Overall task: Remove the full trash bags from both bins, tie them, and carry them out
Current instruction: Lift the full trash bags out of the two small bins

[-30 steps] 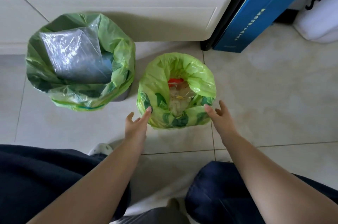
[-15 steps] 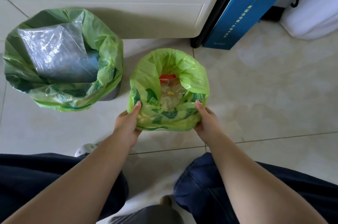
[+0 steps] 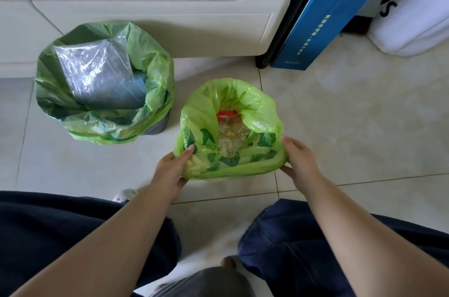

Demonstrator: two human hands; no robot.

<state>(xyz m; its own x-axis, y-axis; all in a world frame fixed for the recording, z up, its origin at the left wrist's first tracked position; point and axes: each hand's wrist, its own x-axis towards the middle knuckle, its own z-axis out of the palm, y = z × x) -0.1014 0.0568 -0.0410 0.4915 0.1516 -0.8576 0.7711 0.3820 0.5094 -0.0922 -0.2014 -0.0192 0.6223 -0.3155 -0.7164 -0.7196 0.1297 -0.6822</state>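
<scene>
Two bins lined with light green trash bags stand on the tiled floor. The smaller bag [image 3: 252, 102] in the middle holds food scraps and a red wrapper. My left hand [image 3: 170, 170] grips its near-left rim, thumb on top of the plastic. My right hand [image 3: 300, 160] grips the near-right rim, fingers curled under the folded edge. The larger bag [image 3: 155, 71] at the left covers a grey bin and holds a clear plastic sheet [image 3: 97, 71]. The smaller bin itself is hidden under its bag.
A white cabinet [image 3: 158, 20] runs along the back, right behind the bins. A blue paper bag [image 3: 315, 29] leans at its right end, with a white bag [image 3: 413, 22] beside it. My knees in dark trousers fill the bottom of the view.
Both hands went from hovering open beside the small bag to gripping its rim on either side. The near edge of the bag is now bunched and lifted slightly.
</scene>
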